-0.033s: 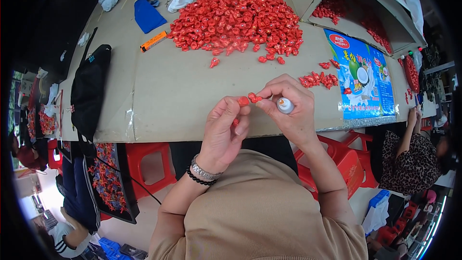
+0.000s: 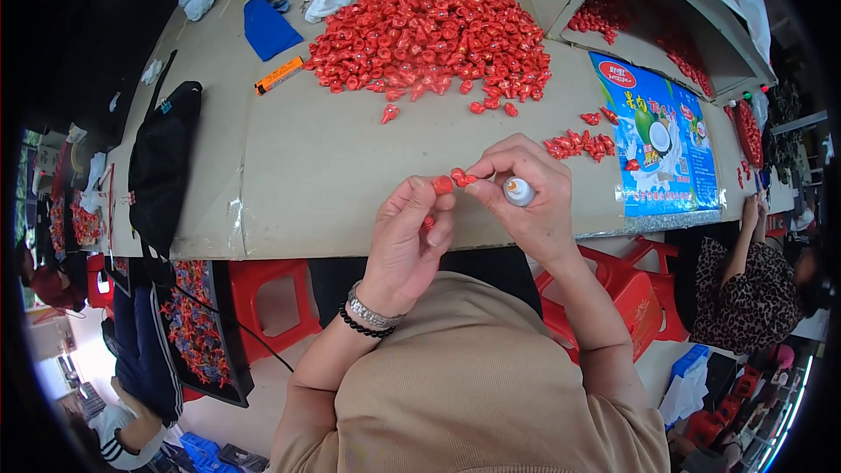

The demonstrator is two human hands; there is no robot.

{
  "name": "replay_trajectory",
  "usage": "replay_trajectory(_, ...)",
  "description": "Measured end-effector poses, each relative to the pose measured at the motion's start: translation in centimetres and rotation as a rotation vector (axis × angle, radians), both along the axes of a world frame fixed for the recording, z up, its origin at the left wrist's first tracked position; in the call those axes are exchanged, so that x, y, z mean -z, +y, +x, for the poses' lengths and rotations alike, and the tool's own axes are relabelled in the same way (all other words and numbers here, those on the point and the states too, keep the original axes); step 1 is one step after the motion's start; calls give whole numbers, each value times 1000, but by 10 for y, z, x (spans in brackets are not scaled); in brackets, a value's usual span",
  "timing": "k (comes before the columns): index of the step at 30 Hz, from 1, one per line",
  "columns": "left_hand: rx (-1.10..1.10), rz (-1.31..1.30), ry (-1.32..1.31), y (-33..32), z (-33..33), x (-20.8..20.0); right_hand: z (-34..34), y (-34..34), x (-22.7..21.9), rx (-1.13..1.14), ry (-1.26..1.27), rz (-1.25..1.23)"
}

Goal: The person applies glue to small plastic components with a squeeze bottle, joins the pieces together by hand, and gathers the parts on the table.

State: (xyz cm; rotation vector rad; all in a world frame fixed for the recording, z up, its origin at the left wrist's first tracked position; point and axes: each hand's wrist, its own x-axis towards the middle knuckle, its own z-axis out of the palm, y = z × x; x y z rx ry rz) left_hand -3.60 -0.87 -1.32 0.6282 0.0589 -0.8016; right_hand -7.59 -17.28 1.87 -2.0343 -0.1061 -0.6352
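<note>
A: Change since the prior frame? None seen; the pinch holds.
B: Left hand (image 2: 410, 232) fingers pinch a small red plastic piece (image 2: 442, 184); right hand (image 2: 526, 197) pinches its mate (image 2: 462, 178), white-capped glue bottle (image 2: 519, 192) in palm.
A: Packages?
B: Blue rectangular printed bag (image 2: 666, 144) at right; orange tube (image 2: 279, 75) far left; red heap (image 2: 429, 39) beyond.

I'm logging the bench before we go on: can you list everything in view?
small red pieces: big pile, red, table far centre
loose red pieces: small cluster, red, right of hands
printed bag: one, blue, table right
marker: one, orange, left of pile
cloth: one, blue, far left
black bag: one, table left edge
stools: red, under table
left hand: pinches one red piece
right hand: holds red piece and small white-capped bottle
</note>
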Motion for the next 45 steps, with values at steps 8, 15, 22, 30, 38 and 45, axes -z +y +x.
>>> replay_trajectory(8, 11, 28, 9, -1, 0, 2, 1, 3, 2, -34, -54, -71)
replay_trajectory(15, -13, 56, 2, 0, -2, -1, 0, 3, 8, -53, -50, -79)
replay_trajectory(22, -143, 169, -71, -6, -7, 2, 0, 3, 25, -97, 46, 87)
replay_trajectory(30, -130, 240, -21, -8, -7, 9, -1, 6, 45, -45, 120, 148)
replay_trajectory(38, -134, 246, 21, -12, -6, 8, 0, 7, 51, -31, 119, 223)
replay_trajectory(45, -149, 278, 5, -16, -8, 7, 1, 5, 52, -26, 110, 271)
